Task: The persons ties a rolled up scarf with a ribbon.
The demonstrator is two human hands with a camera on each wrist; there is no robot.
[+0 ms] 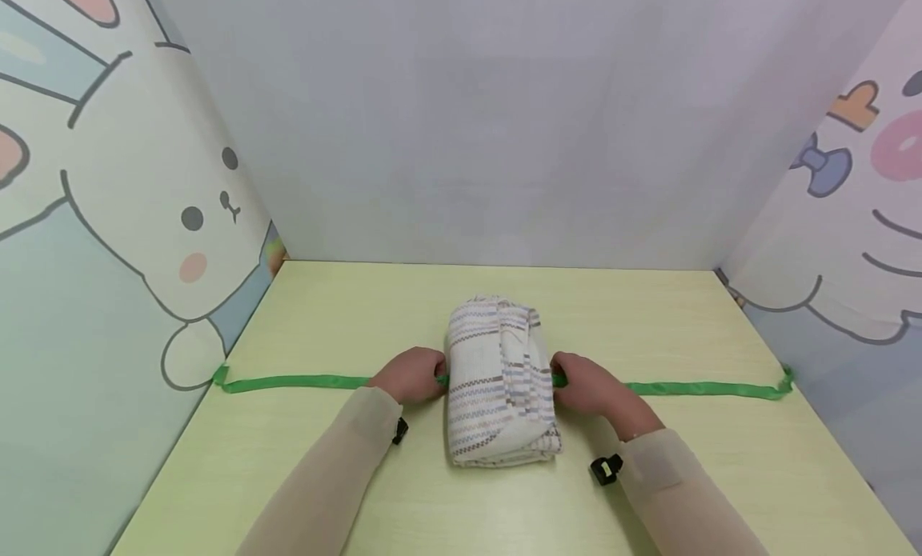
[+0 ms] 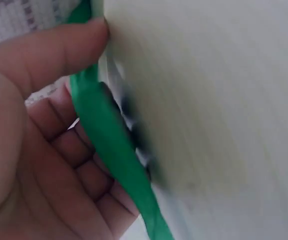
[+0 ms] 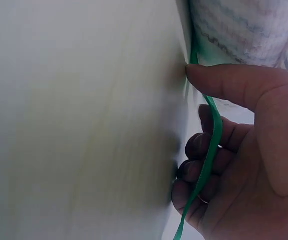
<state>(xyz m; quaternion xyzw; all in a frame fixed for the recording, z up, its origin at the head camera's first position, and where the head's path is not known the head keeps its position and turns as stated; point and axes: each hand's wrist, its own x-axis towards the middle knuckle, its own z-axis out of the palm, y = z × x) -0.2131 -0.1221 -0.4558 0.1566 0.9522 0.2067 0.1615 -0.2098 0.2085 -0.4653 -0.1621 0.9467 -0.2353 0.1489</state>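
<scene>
A folded cloth (image 1: 479, 356), white with striped bands in brown and blue, lies in the middle of the table. Beneath it runs a long green ribbon (image 1: 302, 381), coming out on both sides; the part under the cloth is hidden. My left hand (image 1: 409, 375) pinches the ribbon close against the cloth's left side. On the cloth's right side, my right hand (image 1: 587, 384) does the same. In the left wrist view the ribbon (image 2: 109, 130) passes between thumb and curled fingers. The right wrist view has the ribbon (image 3: 211, 145) hanging across the curled fingers below the thumb.
The pale yellow table (image 1: 346, 300) meets a plain light curtain (image 1: 504, 140) at its back edge. Cartoon-printed panels stand at the left (image 1: 108, 220) and right (image 1: 857, 244). Both ribbon ends reach the table's side edges. A black device (image 1: 606, 469) sits by the right wrist.
</scene>
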